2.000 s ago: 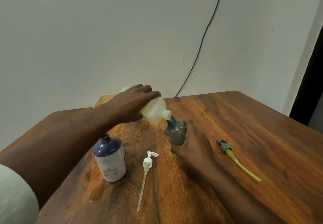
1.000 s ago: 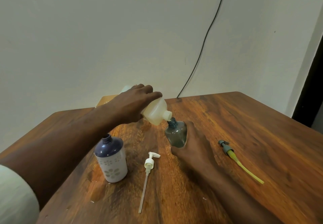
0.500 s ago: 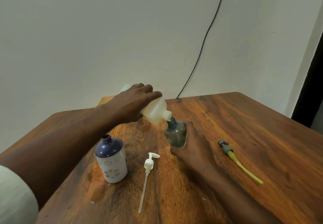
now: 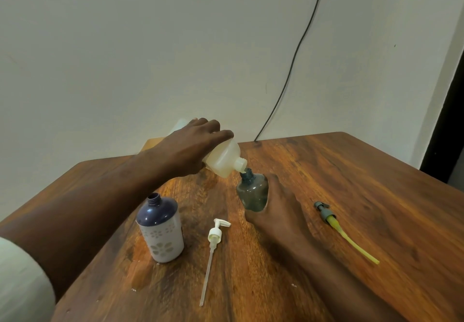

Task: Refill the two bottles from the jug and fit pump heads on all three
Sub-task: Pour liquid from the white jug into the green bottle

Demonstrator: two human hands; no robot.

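Note:
My left hand (image 4: 193,146) grips the translucent white jug (image 4: 223,158), tipped so its spout sits just over the neck of the small dark clear bottle (image 4: 252,191). My right hand (image 4: 276,208) curls round that bottle from the right and holds it upright on the table. A navy and white flowered bottle (image 4: 160,228) stands uncapped at the near left. A white pump head (image 4: 214,234) with its long tube lies between the two bottles. A grey pump head (image 4: 324,210) with a yellow tube lies to the right.
The wooden table (image 4: 376,196) ends at the white wall behind. A black cable (image 4: 288,75) hangs down the wall to the table's back edge. A pale wooden object (image 4: 148,144) shows behind my left wrist. A dark doorway is at the far right.
Almost nothing has moved. The jug stays tipped over the small dark bottle and both hands keep their hold.

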